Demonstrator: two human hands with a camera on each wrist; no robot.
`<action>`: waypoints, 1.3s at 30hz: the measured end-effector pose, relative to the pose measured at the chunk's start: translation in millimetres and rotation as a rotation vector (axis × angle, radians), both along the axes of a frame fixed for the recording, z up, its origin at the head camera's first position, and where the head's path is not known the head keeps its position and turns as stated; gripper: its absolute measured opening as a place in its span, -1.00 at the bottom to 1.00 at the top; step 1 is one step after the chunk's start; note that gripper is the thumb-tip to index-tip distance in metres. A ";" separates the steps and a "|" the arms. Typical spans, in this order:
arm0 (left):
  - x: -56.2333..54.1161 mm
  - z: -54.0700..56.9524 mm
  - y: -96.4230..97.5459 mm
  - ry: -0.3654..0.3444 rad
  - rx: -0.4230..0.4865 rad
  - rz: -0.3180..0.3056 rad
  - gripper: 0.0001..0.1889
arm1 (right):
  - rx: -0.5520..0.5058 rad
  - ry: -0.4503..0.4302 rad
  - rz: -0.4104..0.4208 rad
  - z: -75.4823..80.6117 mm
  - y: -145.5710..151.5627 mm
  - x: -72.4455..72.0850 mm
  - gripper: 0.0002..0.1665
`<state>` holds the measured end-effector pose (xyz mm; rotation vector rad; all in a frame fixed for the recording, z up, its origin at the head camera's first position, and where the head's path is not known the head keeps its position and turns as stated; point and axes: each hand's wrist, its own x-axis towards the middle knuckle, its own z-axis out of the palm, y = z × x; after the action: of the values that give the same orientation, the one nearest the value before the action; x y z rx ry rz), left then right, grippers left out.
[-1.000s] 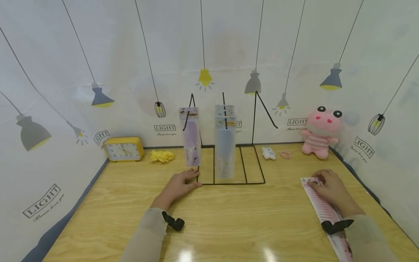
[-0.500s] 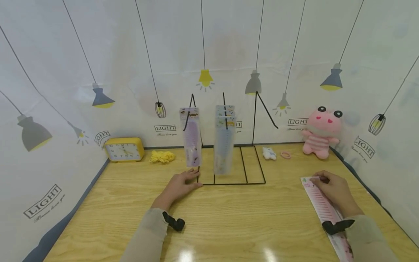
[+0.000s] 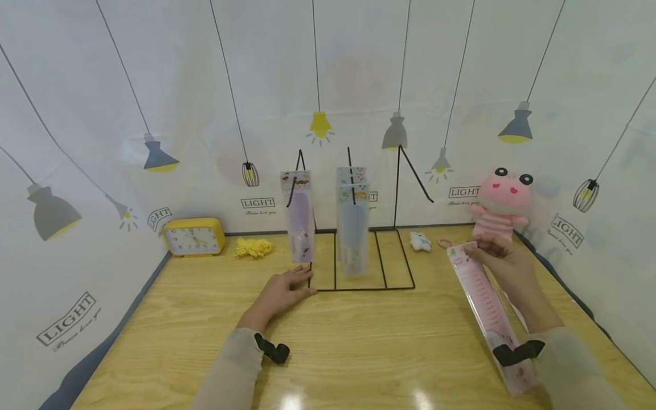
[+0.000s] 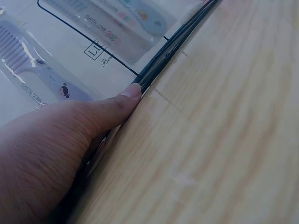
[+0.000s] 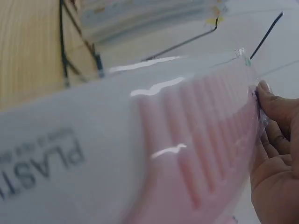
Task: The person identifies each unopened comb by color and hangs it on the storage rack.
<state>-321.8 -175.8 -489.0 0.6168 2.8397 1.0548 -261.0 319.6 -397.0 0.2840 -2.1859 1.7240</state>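
Observation:
My right hand [image 3: 504,270] pinches the top end of a packaged pink comb [image 3: 482,293] at the right of the table, in the head view. Its clear wrapper and pink teeth fill much of the right wrist view, with the thumb at the edge. My left hand [image 3: 279,293] rests at the front left corner of a black wire rack [image 3: 365,289], fingers stretched over the side bar. In the left wrist view the thumb [image 4: 126,100] presses against the base wire. A packaged purple comb [image 3: 300,219] hangs on the left hook, several packaged blue combs [image 3: 352,228] on the middle one.
The rack's right hook [image 3: 417,175] is bare. Behind my right hand sits a pink plush toy [image 3: 504,193]. A pink ring [image 3: 443,243] and a small white toy [image 3: 420,241] lie right of the rack; yellow yarn [image 3: 253,247] and a yellow clock [image 3: 193,236] are at left.
My right hand has lifted the pink comb from the table and moved it away from me and slightly left. The hanging blue combs have swung a little. My left hand stays put.

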 end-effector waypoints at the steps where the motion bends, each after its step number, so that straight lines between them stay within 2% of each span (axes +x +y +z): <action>1: -0.2 0.0 -0.1 0.003 0.001 -0.001 -0.36 | -0.067 0.035 0.052 9.2 -8.6 0.8 -0.69; 3: -0.6 0.1 -0.3 0.004 0.000 -0.002 -0.35 | -0.174 0.092 0.122 26.5 -23.1 2.9 -0.73; 6: -1.6 -0.1 -0.8 -0.002 -0.005 -0.006 -0.35 | -0.244 0.173 0.149 49.5 -40.4 5.2 -0.76; 10: -2.0 -0.4 -1.5 -0.001 -0.005 -0.012 -0.34 | -0.280 0.232 0.122 74.2 -60.9 5.0 -0.75; 14: -1.6 0.0 -1.9 0.003 -0.003 -0.012 -0.35 | -0.271 0.262 0.063 88.2 -78.0 -1.2 -0.73; 18: -1.3 -0.7 -1.9 -0.006 -0.008 -0.008 -0.36 | -0.290 0.262 0.009 91.1 -87.0 -5.8 -0.72; 23: -0.5 -0.5 -1.7 -0.001 -0.007 -0.011 -0.36 | -0.333 0.274 0.005 88.0 -89.2 -11.4 -0.73; 28: -0.3 0.5 -0.5 0.007 -0.011 -0.011 -0.36 | -0.326 0.294 -0.015 83.6 -88.2 -17.0 -0.75; 34: 0.5 1.4 0.0 0.005 -0.005 -0.019 -0.37 | -0.185 0.242 -0.069 82.1 -88.2 -27.9 -0.70; 39: -0.3 1.4 0.1 -0.001 -0.010 -0.010 -0.37 | -0.065 0.195 -0.117 86.4 -90.8 -48.1 -0.62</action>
<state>-322.1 -175.7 -487.6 0.6288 2.8357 1.0382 -309.1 228.8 -310.6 0.2887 -1.9647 1.6270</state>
